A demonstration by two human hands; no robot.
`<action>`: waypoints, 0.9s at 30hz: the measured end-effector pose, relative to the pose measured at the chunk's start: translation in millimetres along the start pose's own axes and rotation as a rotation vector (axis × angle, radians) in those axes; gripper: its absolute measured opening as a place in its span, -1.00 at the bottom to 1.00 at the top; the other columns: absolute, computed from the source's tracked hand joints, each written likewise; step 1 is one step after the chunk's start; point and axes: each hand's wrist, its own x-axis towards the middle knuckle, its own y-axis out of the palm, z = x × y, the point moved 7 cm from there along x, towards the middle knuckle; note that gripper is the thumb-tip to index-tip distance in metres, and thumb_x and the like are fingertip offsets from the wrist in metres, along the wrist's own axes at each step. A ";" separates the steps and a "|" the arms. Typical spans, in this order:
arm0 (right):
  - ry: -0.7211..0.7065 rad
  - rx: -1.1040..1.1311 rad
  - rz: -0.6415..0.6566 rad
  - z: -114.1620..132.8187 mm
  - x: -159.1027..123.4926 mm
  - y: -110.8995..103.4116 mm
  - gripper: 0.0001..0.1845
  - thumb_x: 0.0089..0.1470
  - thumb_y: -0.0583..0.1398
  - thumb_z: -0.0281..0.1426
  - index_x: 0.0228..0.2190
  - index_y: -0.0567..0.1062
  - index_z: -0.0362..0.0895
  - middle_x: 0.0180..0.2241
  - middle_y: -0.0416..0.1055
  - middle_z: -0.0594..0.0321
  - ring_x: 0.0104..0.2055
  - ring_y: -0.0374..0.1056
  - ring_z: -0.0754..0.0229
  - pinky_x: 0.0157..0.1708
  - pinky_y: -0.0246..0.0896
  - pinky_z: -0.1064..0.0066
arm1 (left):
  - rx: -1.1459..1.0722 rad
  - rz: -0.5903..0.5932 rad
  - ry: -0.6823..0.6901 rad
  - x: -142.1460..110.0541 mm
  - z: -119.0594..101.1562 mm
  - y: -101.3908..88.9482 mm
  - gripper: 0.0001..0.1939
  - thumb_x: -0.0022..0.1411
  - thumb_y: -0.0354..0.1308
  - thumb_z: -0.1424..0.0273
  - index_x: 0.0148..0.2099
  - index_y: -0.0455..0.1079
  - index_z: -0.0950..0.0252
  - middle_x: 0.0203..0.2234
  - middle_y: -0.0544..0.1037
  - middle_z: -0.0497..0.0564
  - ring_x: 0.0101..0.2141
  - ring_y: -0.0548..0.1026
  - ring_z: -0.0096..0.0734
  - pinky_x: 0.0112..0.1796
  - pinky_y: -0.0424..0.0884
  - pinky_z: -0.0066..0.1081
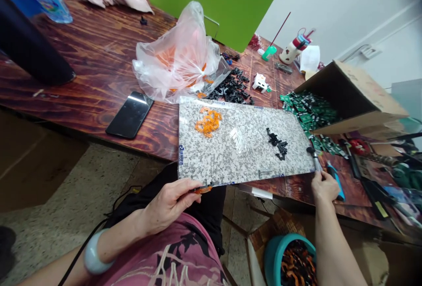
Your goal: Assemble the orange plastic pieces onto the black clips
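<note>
My left hand (168, 202) rests at the near edge of a granite-patterned board (198, 163), its fingers pinching a small orange plastic piece (201, 189). My right hand (325, 187) sits at the board's near right corner and grips a slim silver tool (315, 159) with a dark tip. On the board lie a cluster of orange plastic rings (208, 121), a few small clear pieces (239, 140) and a scatter of black plastic parts (276, 143). The black parts are nearest to my right hand.
The board lies on a dark-stained wooden table (99, 57). Around it are a black phone (130, 114), a plastic bag (178, 57), a heap of black parts (231, 86) and a tipped cardboard box (349, 97) spilling green packets (310, 112). A teal basin (290, 262) of parts stands below.
</note>
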 end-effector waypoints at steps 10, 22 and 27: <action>-0.303 0.308 0.097 117.5 -87.7 -56.1 -0.57 0.12 0.05 -0.22 -0.08 0.45 -0.18 -0.12 0.44 0.02 -0.08 0.34 0.04 -0.10 0.24 0.22 | 0.049 0.097 -0.071 14.7 -1.6 12.1 -0.82 0.32 -0.06 0.48 -0.18 0.38 0.30 -0.48 0.48 -0.06 -0.44 0.44 -0.51 -0.36 0.34 -0.56; -0.487 1.043 0.846 208.4 -278.7 -100.6 -0.79 0.11 0.17 -0.26 -0.31 0.51 -0.13 -0.37 0.45 0.24 -0.33 0.35 0.27 -0.28 0.25 0.47 | 0.075 0.353 -0.023 20.5 -2.1 56.5 -0.82 0.28 0.01 0.35 -0.14 0.39 0.22 -0.45 0.55 -0.10 -0.46 0.52 -0.49 -0.40 0.39 -0.66; -0.344 1.015 0.793 175.5 -292.7 -84.4 -0.80 0.07 0.21 -0.28 -0.37 0.53 -0.16 -0.42 0.46 0.25 -0.38 0.34 0.29 -0.33 0.25 0.48 | 0.099 0.466 -0.093 14.2 12.6 84.0 -0.70 0.28 -0.01 0.25 -0.07 0.41 0.27 -0.37 0.60 -0.02 -0.40 0.56 -0.41 -0.34 0.43 -0.60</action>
